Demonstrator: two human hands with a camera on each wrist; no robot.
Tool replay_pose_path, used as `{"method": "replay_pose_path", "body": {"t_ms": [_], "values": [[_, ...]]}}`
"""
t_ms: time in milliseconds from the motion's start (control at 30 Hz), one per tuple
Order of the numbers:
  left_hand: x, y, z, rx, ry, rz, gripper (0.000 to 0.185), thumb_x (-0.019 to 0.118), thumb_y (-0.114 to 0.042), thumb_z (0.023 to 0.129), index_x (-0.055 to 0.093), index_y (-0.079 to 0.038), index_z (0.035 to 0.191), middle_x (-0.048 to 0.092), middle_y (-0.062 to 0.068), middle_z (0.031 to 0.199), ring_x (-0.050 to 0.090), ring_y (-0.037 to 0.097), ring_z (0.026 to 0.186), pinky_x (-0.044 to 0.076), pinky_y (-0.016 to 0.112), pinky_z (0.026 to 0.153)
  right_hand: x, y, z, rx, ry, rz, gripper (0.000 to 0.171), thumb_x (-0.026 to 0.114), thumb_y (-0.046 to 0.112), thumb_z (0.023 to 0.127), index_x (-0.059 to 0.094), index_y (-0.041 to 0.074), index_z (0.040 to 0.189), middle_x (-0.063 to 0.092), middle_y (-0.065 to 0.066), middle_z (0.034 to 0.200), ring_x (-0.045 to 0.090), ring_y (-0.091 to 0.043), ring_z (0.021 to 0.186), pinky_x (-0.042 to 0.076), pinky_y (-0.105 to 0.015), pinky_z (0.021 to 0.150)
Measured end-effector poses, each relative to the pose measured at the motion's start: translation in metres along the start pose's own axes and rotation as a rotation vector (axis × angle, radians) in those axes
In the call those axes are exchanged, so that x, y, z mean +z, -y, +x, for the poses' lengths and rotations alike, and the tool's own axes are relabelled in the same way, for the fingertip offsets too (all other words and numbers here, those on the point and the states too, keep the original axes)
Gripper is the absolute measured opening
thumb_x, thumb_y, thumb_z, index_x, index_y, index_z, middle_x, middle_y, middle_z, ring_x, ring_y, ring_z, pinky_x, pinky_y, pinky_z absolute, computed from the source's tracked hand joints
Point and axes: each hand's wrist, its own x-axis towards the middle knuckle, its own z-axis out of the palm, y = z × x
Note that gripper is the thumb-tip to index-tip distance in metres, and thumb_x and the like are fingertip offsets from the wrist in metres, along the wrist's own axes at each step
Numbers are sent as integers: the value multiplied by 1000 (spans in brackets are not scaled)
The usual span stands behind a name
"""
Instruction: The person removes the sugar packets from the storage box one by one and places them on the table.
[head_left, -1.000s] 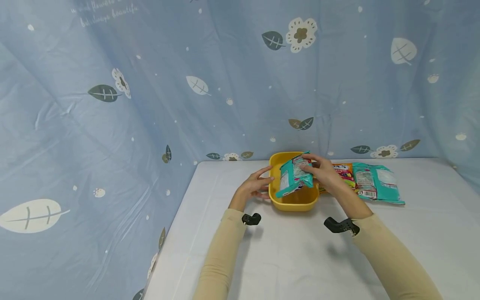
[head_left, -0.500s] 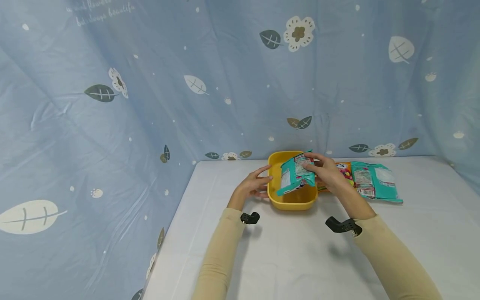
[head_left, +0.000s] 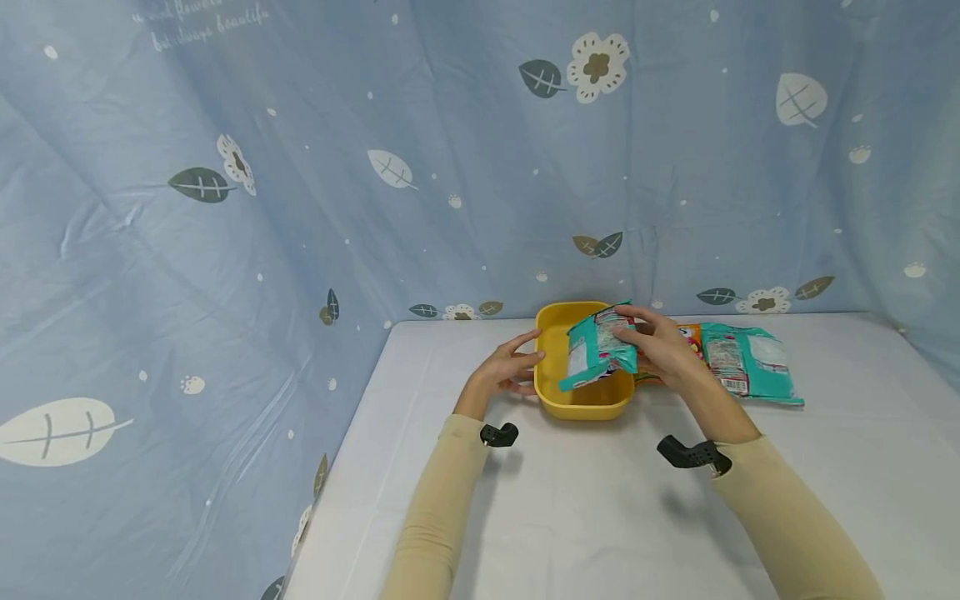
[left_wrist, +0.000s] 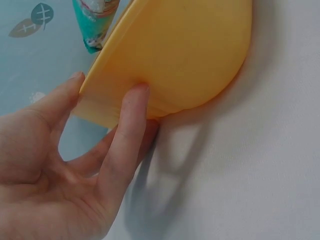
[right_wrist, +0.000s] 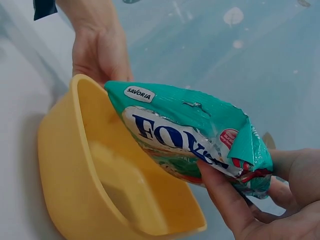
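Teal packet [head_left: 600,350] has shifted slightly toward 3 o'clock and lifted a touch versus a second ago; its lower corner now hangs over the right half of the yellow tub [head_left: 551,398] instead of the middle. Packet is tilted, upper end at 1 o'clock, lower end dipping inside the rim; can't tell if it touches the floor of the tub. Judgement: it's hovering at the mouth of the tub, not yet let go.

Right hand [head_left: 658,346] pinches the packet's top corner, thumb and fingers curled round the crimped end, clear in the right wrist view [right_wrist: 235,200]. Left hand [head_left: 506,371] rests against the tub's wall at 9 o'clock, fingers straight and spread, thumb on the rim, nothing clasped [left_wrist: 120,135]. It has barely moved across the frames.

Tub sits in the same spot on the white surface [head_left: 570,508]. Second teal packet [head_left: 750,362] and an orange one [head_left: 690,340] lie flat at 3 o'clock of the tub, unchanged.
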Motion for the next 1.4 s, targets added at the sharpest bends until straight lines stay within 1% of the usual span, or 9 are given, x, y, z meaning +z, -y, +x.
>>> {"method": "replay_pose_path", "body": {"t_ms": [100,233,367,567,800,900,1000,1100,1400], "values": [[0,0,-1,-1,6,-1,57,71,-30,91,48,-48,140,59,11,132,70,29,101,62,51,78,-3,-1,-1,-11,9,-2,63,61,35,97,35,22,153,45,-15,135,63,-8,67,60,-24,64],[0,0,-2,0,14,-5,57,70,-29,92,47,-48,141,59,11,131,70,30,102,62,51,78,-9,-4,-3,-20,29,14,62,60,35,98,34,22,153,51,-5,120,35,-12,44,37,-24,43],[-1,-1,-3,-2,9,-11,56,70,-28,92,48,-48,140,59,11,130,71,29,100,62,51,78,-13,-6,-5,-15,29,37,63,61,37,97,34,23,153,52,-3,117,30,-12,43,34,-24,41],[0,-4,-4,-11,7,-7,56,70,-27,93,48,-47,140,58,11,132,70,31,102,62,50,79,-17,-9,-7,-20,-1,10,62,61,38,97,37,24,152,44,-6,135,36,-11,45,38,-27,43],[2,-3,-3,-8,-7,-7,56,70,-28,92,48,-47,140,57,12,135,70,30,103,63,47,75,-23,-14,-10,-26,-1,-5,63,60,36,98,34,21,153,52,-2,113,27,-13,42,33,-27,41],[2,-2,-3,-8,-14,-11,55,70,-28,92,49,-47,140,57,12,135,69,30,103,64,47,75,-26,-15,-12,-29,-10,-22,63,60,37,98,34,21,153,50,-5,123,41,-7,48,44,-24,47],[2,-2,-3,-11,-15,-14,55,70,-28,92,49,-47,140,57,12,135,69,30,103,63,47,76,-29,-17,-12,-36,-12,-31,64,60,36,98,33,21,154,42,-16,142,58,-3,68,57,-24,61],[3,-3,-3,-10,-15,-15,56,70,-27,92,48,-46,141,57,12,135,69,30,104,63,48,76,-32,-19,-13,-28,-10,-15,65,60,37,98,32,22,155,31,-19,154,61,-2,80,61,-26,69],[2,-3,-2,-4,-5,-13,58,69,-27,93,46,-44,144,55,13,137,68,32,106,63,48,77,-38,-21,-17,-35,-7,27,65,60,37,97,32,22,154,48,5,119,64,-3,83,62,-24,72]]}}
